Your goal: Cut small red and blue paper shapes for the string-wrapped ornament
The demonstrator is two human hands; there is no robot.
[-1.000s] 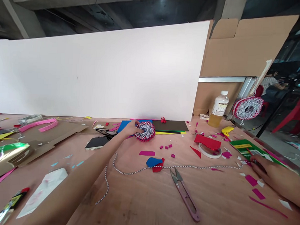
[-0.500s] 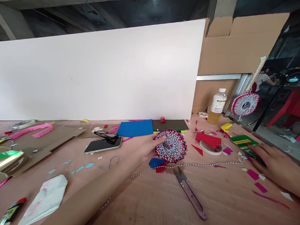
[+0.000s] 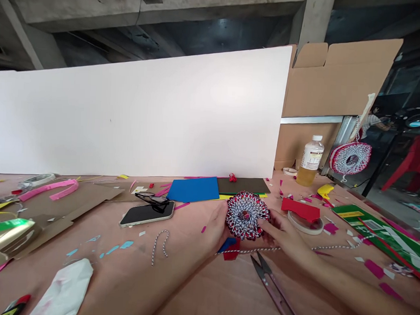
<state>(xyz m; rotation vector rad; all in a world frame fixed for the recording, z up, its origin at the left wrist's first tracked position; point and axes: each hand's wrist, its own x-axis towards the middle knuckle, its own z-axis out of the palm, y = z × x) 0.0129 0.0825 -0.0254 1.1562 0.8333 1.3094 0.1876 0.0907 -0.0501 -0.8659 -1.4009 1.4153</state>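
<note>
A round woven disc of white, dark and red strands is held upright above the table. My left hand grips its left edge, the fingers mostly hidden behind it. My right hand closes on its right edge, thumb on the front face. Beneath the disc runs a striped cord, crossing a blue paper piece and a red paper piece. Thread snips lie just in front, blades apart and pointing toward the disc.
A phone with eyeglasses on it lies left of the blue sheet. To the right are a tape roll, a bottle and a green packet. A similar disc hangs beside the cardboard.
My right hand has left the green packet at the right and come in to hold the disc. The disc's face has turned slightly, and the camera view has tilted up.
</note>
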